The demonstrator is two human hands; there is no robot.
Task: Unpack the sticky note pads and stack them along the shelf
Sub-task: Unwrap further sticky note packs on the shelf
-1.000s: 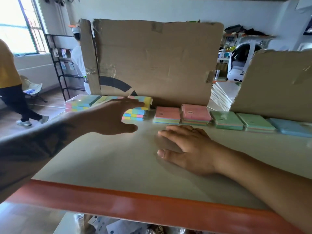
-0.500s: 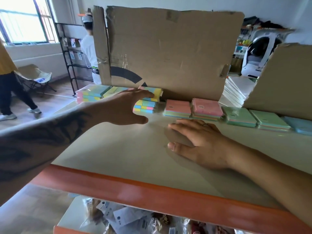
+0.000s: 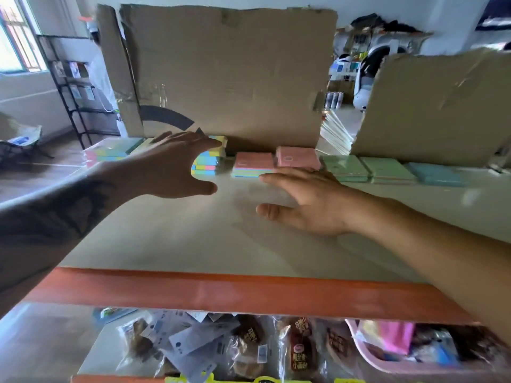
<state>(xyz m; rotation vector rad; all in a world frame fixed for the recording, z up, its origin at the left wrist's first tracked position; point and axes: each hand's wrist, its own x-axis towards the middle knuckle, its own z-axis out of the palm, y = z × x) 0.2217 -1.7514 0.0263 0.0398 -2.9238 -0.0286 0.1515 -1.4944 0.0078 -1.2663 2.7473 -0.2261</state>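
Multicoloured pad stack (image 3: 208, 163): rear of shelf (image 3: 177, 239), against cardboard sheet (image 3: 229, 78) | left hand (image 3: 168, 167): fingers spread over stack top, thumb extended below, no grasp | pink pads (image 3: 255, 163): just right of stack | right hand (image 3: 307, 203): flat, released, fingertips at pink pads | green pads (image 3: 367, 168), blue pad (image 3: 437, 174): further right.

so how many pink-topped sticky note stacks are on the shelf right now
2. One pink-topped stack sits right of the multicoloured stack, just beyond the right hand's fingertips. The second pink stack lies directly to its right, beside the green pads. The hands may hide others.
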